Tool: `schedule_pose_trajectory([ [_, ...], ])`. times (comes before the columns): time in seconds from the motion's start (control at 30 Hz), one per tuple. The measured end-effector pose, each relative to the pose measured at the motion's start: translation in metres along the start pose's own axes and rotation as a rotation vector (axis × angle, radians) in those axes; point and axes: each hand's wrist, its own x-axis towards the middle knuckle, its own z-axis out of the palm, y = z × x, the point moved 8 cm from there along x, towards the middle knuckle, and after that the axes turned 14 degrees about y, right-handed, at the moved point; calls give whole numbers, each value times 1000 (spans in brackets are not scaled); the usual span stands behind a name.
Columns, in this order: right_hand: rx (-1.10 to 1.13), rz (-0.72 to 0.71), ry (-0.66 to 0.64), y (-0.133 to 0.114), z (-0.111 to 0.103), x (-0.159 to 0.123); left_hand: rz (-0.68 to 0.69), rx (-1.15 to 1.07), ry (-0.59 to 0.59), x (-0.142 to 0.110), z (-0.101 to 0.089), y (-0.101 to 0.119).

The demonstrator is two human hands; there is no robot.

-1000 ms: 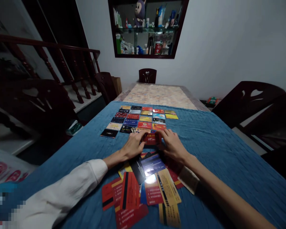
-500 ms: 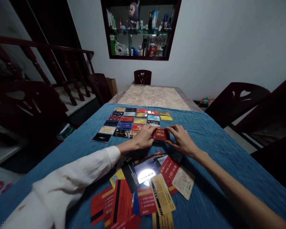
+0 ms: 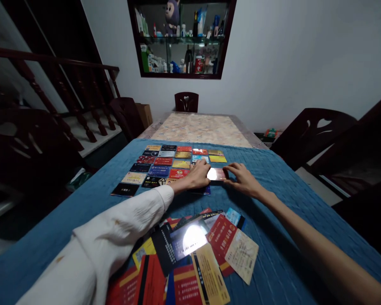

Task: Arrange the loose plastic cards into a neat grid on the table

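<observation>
A red plastic card point(image 3: 218, 174), its face washed out by glare, is held level between my two hands beside the laid-out cards. My left hand point(image 3: 197, 174) grips its left end, with fingers bent over the rows. On the other side, my right hand point(image 3: 243, 180) pinches the right end between thumb and fingers. Rows of cards lie to the left and beyond, among them a yellow card point(image 3: 217, 159) and a black card point(image 3: 125, 189). Closer to me, a loose overlapping pile includes a gold card point(image 3: 210, 274) and a cream card point(image 3: 242, 255). My left hand hides part of the rows.
A blue cloth point(image 3: 285, 228) covers the near part of the table, and the patterned tabletop point(image 3: 203, 127) shows beyond it. Dark wooden chairs stand around, one at the far end point(image 3: 186, 102) and one at the right point(image 3: 314, 131). A railing point(image 3: 66, 65) runs along the left.
Both hands have carried the red card rightward and slightly away from the pile, toward the right end of the rows. The camera view has shifted a little too.
</observation>
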Motion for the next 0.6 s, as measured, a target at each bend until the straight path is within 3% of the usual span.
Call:
schedule_pose_trajectory([
  [0.27,-20,66,-3,45,23,18,-80,12,-51,39,26,-11],
  [0.6,-43,138,-39,70,39,29,-117,14,-51,65,46,-22],
])
